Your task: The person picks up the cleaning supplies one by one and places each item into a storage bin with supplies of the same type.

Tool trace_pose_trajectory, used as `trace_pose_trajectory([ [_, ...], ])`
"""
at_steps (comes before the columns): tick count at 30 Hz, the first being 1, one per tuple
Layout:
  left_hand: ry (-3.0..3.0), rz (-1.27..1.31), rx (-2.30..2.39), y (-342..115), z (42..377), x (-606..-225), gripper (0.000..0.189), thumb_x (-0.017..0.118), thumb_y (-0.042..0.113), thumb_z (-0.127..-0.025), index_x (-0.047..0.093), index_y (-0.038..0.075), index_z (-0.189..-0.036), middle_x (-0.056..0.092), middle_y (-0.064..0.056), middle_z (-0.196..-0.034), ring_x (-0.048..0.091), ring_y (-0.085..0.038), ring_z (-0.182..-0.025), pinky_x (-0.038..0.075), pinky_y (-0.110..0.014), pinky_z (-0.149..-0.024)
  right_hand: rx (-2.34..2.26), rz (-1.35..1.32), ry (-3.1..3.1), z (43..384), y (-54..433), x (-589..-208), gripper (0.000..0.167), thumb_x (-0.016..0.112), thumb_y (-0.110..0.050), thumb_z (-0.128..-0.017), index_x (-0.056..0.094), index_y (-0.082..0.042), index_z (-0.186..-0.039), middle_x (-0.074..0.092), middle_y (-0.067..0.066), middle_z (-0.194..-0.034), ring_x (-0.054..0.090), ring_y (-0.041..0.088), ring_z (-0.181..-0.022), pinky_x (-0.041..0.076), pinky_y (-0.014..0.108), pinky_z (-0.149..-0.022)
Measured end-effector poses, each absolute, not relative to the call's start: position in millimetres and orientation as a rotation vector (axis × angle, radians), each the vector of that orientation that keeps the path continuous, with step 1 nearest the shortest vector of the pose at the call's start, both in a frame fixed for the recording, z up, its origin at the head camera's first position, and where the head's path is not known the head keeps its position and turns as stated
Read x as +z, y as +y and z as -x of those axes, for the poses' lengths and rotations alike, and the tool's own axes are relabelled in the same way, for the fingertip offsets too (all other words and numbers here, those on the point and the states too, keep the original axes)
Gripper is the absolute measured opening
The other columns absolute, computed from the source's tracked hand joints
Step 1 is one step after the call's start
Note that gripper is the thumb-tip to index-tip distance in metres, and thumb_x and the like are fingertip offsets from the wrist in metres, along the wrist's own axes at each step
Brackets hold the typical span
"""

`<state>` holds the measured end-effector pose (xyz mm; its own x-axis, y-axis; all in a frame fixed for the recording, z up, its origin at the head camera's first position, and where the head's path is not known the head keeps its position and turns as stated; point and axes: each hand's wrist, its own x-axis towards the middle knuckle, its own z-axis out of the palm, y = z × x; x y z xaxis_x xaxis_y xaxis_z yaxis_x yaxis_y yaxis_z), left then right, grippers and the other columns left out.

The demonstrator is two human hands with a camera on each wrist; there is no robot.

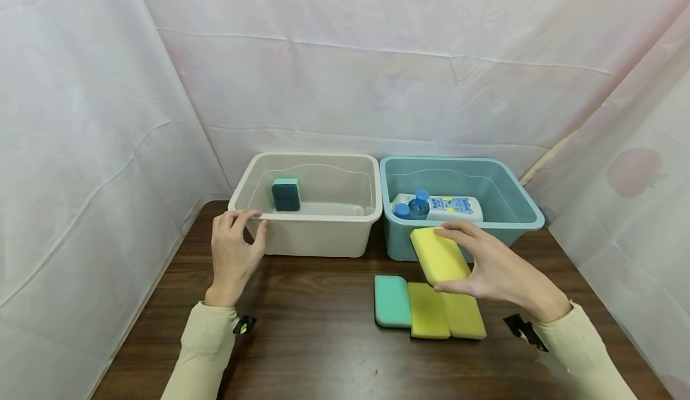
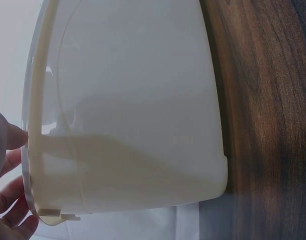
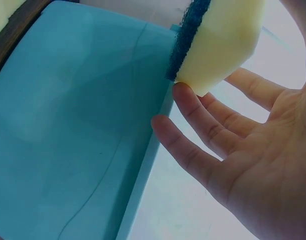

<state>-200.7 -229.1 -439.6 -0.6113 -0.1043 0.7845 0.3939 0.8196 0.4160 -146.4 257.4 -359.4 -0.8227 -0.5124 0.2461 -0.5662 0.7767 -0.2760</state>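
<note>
In the head view my right hand (image 1: 493, 265) grips a yellow scouring sponge (image 1: 439, 256) by its edges, thumb below and fingers above. The sponge is raised in front of the blue bin (image 1: 458, 159). The right wrist view shows its dark blue scouring layer (image 3: 189, 37) facing the bin wall. My left hand (image 1: 234, 253) holds the front left corner of the beige bin (image 1: 318, 235), fingertips at the rim. Inside that bin a green sponge (image 1: 286, 195) with a dark scouring face stands against the back wall.
On the dark wood table (image 1: 312, 340) a green sponge (image 1: 392, 301) and two yellow sponges (image 1: 428, 313) lie side by side. The blue bin contains a white bottle (image 1: 458, 207) and small blue-capped bottles (image 1: 418, 205). White cloth (image 1: 345, 88) hangs behind and at both sides.
</note>
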Motion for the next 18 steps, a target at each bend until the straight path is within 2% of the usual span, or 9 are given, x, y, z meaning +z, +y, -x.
trace_pose_trajectory([
  [18,-2.113,0.218,-0.716,-229,200,-439,0.020,0.080,0.014,-0.094,0.078,0.003,-0.111,0.070,-0.020,-0.114,0.057,-0.045,-0.111,0.046,-0.059,-0.098,0.525,-0.943,-2.797,156,240,-345,0.097,0.084,-0.071,-0.078,0.059,-0.013,-0.151,0.053,0.010,-0.155,0.055,0.038,-0.140,0.055,0.061,-0.103],
])
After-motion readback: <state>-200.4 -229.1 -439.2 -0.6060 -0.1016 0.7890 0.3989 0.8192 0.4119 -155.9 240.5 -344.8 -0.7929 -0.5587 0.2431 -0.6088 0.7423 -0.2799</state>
